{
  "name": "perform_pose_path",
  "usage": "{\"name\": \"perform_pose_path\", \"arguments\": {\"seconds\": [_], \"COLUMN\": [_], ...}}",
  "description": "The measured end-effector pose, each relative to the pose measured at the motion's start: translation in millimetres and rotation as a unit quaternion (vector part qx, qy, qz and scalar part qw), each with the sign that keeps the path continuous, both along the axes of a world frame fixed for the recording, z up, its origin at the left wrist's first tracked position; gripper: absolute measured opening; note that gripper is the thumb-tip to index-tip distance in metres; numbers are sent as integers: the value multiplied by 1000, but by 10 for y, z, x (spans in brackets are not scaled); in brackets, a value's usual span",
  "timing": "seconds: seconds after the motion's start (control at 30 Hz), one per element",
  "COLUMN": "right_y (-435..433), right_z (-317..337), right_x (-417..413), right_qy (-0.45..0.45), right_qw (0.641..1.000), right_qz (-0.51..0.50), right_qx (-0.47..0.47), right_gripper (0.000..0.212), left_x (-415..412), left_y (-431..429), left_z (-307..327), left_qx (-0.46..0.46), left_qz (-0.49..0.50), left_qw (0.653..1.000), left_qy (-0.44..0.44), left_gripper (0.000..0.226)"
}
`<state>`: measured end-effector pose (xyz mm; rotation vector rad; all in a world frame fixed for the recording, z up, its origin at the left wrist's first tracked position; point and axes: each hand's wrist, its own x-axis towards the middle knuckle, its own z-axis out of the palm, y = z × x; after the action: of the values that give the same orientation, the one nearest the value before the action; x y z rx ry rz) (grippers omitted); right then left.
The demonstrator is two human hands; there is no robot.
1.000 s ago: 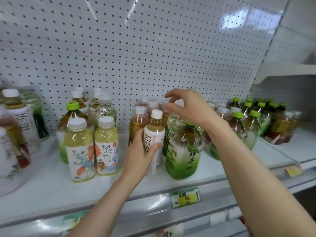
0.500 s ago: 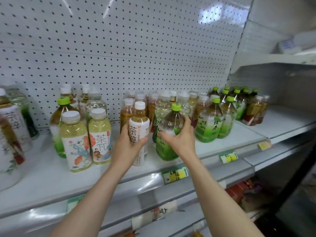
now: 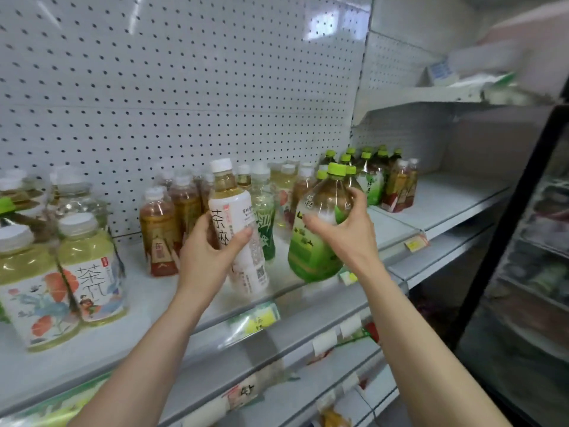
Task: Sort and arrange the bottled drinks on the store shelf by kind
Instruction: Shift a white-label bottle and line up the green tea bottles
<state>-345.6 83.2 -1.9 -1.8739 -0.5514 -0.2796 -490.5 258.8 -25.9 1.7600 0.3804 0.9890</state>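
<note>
- A shop aisle: a white metal shelf (image 3: 147, 306) runs from 9 to 3 o'clock, backed by white pegboard (image 3: 184, 87) at 12 o'clock.
- Bottled teas (image 3: 184, 211) stand on it in rows, several of each kind.
- Yellow-and-green price labels (image 3: 257, 318) sit on its front rail at 6 o'clock.
- A black-framed glass door (image 3: 520, 229) stands at 4 o'clock, with blurred stock behind it.

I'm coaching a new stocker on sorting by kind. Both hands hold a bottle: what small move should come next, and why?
Probably carry the green-capped bottle in the right hand and set it by the green-capped group. Its cap and label match theirs, while white-capped bottles stand behind it. The white-label bottle in the left hand can wait.
</note>
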Motion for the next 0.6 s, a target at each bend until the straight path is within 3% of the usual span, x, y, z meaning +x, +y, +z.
{"name": "perform_pose_path", "arguments": {"seconds": [0.33,0.6], "right_y": [-1186,-1040], "right_z": [-80,-2], "right_x": [1574,2994], "right_qy": [-8,18], "right_qw": [998,999], "right_qz": [-49,-6], "right_qx": [-30,-49], "right_gripper": [100,102], "left_x": [1317,2036], "left_y": [-1003,-1310], "left_z": [-162,-152], "left_qx": [-70,-81], "left_qz": [-40,31], "left_qw": [996,996], "left_qy": [-21,-35], "left_gripper": [69,68]}}
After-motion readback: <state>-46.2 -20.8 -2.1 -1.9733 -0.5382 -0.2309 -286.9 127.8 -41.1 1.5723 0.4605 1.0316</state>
